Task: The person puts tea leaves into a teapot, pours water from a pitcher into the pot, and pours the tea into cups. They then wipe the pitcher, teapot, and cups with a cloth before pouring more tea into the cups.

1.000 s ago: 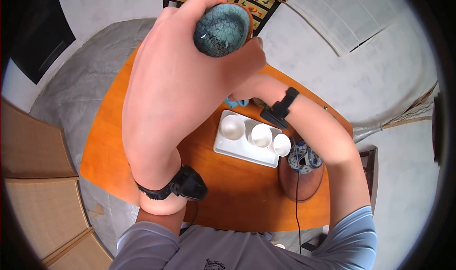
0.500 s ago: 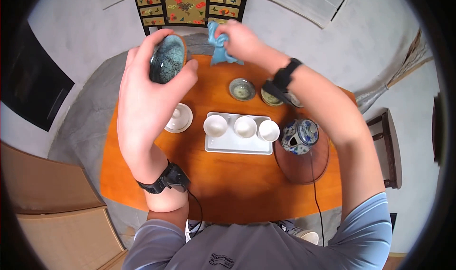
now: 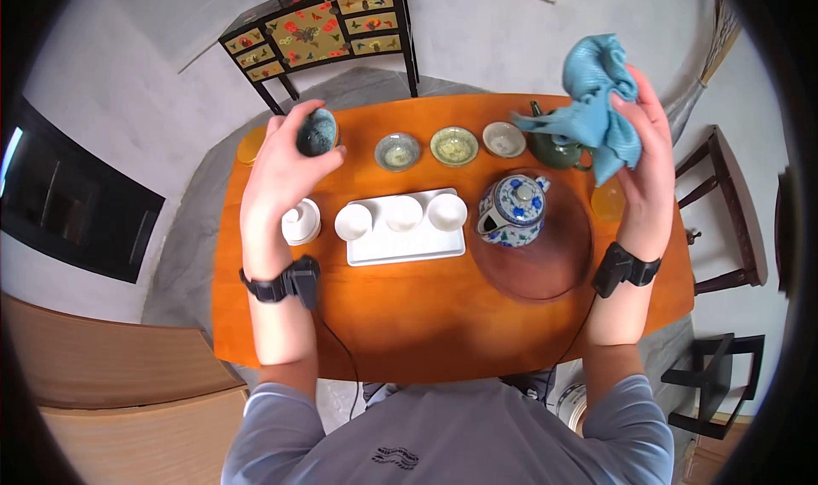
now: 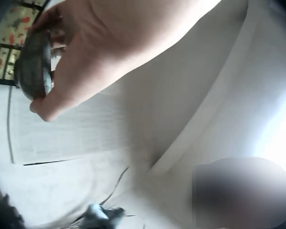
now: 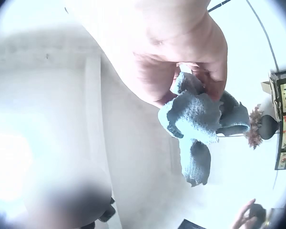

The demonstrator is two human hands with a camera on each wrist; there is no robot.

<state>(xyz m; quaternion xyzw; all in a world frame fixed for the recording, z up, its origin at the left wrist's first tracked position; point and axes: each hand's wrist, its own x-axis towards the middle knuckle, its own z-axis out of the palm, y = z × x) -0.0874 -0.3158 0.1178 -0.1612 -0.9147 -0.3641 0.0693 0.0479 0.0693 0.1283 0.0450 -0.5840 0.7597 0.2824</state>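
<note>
Fingers and thumb of my left hand (image 3: 279, 170) grip a small bowl (image 3: 318, 133) by its rim, above the table's far left side. A blue-green crackled glaze lines the bowl; in the left wrist view its dark outside (image 4: 33, 67) shows. My right hand (image 3: 649, 157) holds a crumpled blue cloth (image 3: 601, 114) up over the table's right side. Folds of the cloth (image 5: 195, 117) hang below the pinching fingers in the right wrist view. A white lidded pot (image 3: 301, 222) stands close to my left wrist. Behind the cloth, a dark green teapot (image 3: 552, 151) is partly hidden.
On the wooden table (image 3: 409, 331), a white tray (image 3: 405, 248) bears three white cups (image 3: 404, 214). Three glazed bowls (image 3: 454, 147) line up behind it. A blue-and-white teapot (image 3: 515, 210) stands on a round brown board (image 3: 545, 272). Cables (image 3: 342, 344) trail from both wrists.
The cloth came away from beside the bowl and swung right with my right hand. My left hand still holds the bowl, now lower and farther from the camera. The head view has shifted.
</note>
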